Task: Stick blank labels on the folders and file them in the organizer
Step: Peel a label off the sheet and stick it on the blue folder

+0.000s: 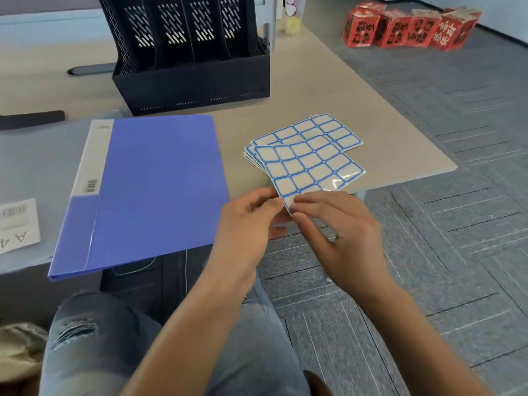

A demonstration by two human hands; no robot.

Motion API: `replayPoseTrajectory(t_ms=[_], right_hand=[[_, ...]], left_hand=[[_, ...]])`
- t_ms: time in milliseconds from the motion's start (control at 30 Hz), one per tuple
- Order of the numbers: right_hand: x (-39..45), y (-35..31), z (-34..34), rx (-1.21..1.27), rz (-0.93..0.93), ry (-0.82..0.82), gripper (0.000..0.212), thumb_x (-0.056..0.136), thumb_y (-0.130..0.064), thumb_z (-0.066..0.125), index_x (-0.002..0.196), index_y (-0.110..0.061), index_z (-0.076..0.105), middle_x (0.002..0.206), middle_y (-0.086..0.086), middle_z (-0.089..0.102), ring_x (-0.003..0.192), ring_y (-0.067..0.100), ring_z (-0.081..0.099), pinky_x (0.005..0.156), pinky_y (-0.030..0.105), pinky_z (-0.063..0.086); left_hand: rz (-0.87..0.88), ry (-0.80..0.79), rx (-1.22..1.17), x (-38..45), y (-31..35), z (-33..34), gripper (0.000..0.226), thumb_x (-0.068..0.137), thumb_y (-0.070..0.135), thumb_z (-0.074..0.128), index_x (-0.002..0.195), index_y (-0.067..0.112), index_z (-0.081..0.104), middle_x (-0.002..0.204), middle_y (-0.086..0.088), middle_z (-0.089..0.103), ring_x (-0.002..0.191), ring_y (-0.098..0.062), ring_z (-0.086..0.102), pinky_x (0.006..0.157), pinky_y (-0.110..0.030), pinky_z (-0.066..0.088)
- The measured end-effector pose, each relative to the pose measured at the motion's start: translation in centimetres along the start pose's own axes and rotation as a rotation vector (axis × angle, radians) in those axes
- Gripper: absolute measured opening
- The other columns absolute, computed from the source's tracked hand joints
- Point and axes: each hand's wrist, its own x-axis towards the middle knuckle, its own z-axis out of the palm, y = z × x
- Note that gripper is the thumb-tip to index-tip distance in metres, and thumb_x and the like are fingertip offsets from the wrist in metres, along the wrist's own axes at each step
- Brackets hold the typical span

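The beige worktop (328,90) filled the upper left of the view, its near right corner ending over grey patterned carpet. At its back stood the black mesh organizer (188,55), upright, its four slots facing the camera. Nearer, a blue folder (154,190) lay flat and closed, its near corner hanging over the worktop's edge and its white spine strip with a barcode on the left. Four red printed boxes (408,27) sat in a row on the floor, well apart from the worktop. Just right of the folder, a fanned stack of blue-bordered label sheets (320,132) rested on the worktop. The top label sheet (308,164) was tilted toward the person, its near corner held by both hands. The left hand (245,224) pinched that corner from the left; the right hand (337,224) had its grip clamped on the same corner, fingertips (300,199) pressed onto the sheet.
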Motion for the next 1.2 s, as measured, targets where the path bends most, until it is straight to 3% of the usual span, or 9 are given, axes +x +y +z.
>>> replayPoseTrajectory(t_ms=[233, 467, 600, 767, 967, 1200], right_hand=[[0.4, 0.3, -0.6, 0.03, 0.043, 0.025, 0.018, 0.09, -0.023, 0.087, 0.107, -0.015, 0.082, 0.112, -0.004, 0.077, 0.109, 0.016, 0.072, 0.093, 0.048, 0.055], [1.5, 0.5, -0.6, 0.03, 0.029, 0.011, 0.019, 0.091, -0.024, 0.086, 0.107, -0.016, 0.082, 0.111, -0.004, 0.077, 0.108, 0.017, 0.072, 0.093, 0.049, 0.054], [2.0, 0.4, -0.6, 0.039, 0.024, -0.005, 0.021, 0.09, -0.023, 0.087, 0.109, -0.016, 0.082, 0.112, -0.004, 0.077, 0.109, 0.016, 0.071, 0.093, 0.048, 0.054], [2.2, 0.6, -0.7, 0.042, 0.018, -0.042, 0.025, 0.09, -0.022, 0.086, 0.114, -0.017, 0.081, 0.116, -0.003, 0.076, 0.112, 0.018, 0.07, 0.097, 0.048, 0.052], [2.5, 0.3, -0.7, 0.115, 0.062, -0.048, 0.019, 0.093, -0.016, 0.081, 0.112, -0.013, 0.082, 0.113, -0.002, 0.076, 0.11, 0.016, 0.071, 0.095, 0.046, 0.055], [3.0, -0.1, -0.9, 0.164, 0.147, -0.035, 0.013, 0.091, -0.02, 0.085, 0.103, -0.016, 0.082, 0.104, -0.009, 0.076, 0.105, 0.007, 0.071, 0.095, 0.033, 0.055]], left_hand=[[0.019, -0.02, -0.033, 0.0, -0.2, 0.2, 0.017, 0.098, 0.012, 0.063, 0.109, 0.016, 0.076, 0.098, -0.007, 0.079, 0.085, -0.017, 0.074, 0.091, -0.045, 0.059], [0.062, -0.08, 0.003, 0.4, -0.4, -0.2, 0.029, 0.097, 0.006, 0.064, 0.121, 0.019, 0.072, 0.106, -0.002, 0.079, 0.096, -0.015, 0.074, 0.099, -0.047, 0.056], [0.104, -0.068, 0.018, 0.9, -0.3, -0.5, 0.026, 0.094, 0.005, 0.067, 0.117, 0.016, 0.074, 0.105, -0.005, 0.078, 0.105, -0.025, 0.072, 0.099, -0.049, 0.056], [0.124, -0.074, -0.009, 1.4, 0.0, -0.6, 0.02, 0.094, 0.007, 0.068, 0.107, 0.02, 0.076, 0.097, 0.0, 0.079, 0.096, -0.019, 0.074, 0.098, -0.05, 0.055], [0.143, -0.079, -0.015, 1.9, -0.5, -0.8, 0.031, 0.095, 0.002, 0.065, 0.124, 0.01, 0.072, 0.113, -0.014, 0.075, 0.107, -0.027, 0.072, 0.095, -0.043, 0.058], [0.184, -0.054, -0.021, 2.2, -0.9, -0.7, 0.032, 0.091, -0.003, 0.068, 0.119, 0.011, 0.074, 0.095, -0.006, 0.078, 0.09, -0.019, 0.074, 0.08, -0.024, 0.058]])
